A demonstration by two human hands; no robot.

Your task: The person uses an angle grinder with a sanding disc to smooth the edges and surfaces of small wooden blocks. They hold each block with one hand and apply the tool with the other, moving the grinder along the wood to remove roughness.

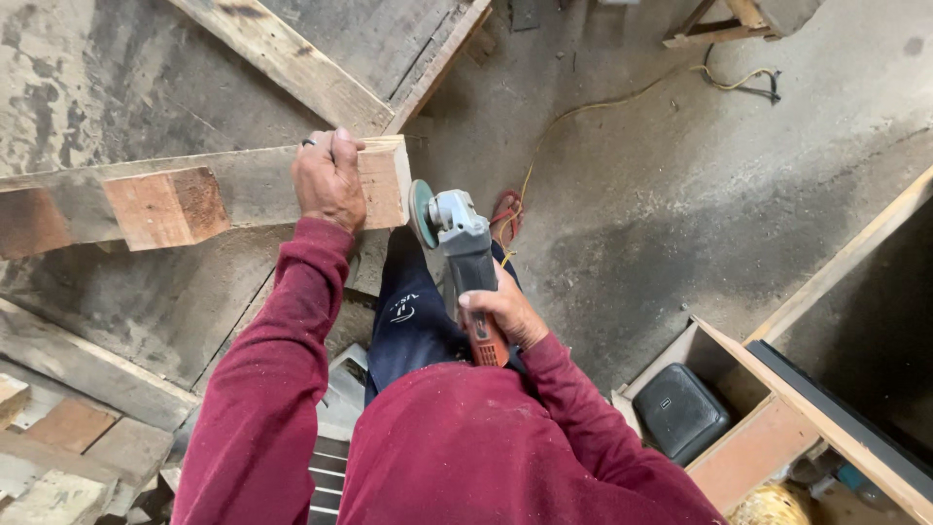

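Seen from the head camera: left hand (330, 180) wrapped tight around the end of a wood plank (209, 190), upper left of the frame. Right hand (505, 313) closed around the orange handle of a grinder (465, 248), middle of the frame. Round disc (421, 212) just beside the plank end, very near the left fingers. Could slip, or bite the wood and jump toward those fingers. Yellow cord (583, 105) lying close by the foot. Left arm stretched up and out; right arm bent and tucked in.

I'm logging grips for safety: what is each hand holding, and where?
Left hand grips the wooden plank near its end; right hand holds the angle grinder by its orange handle.
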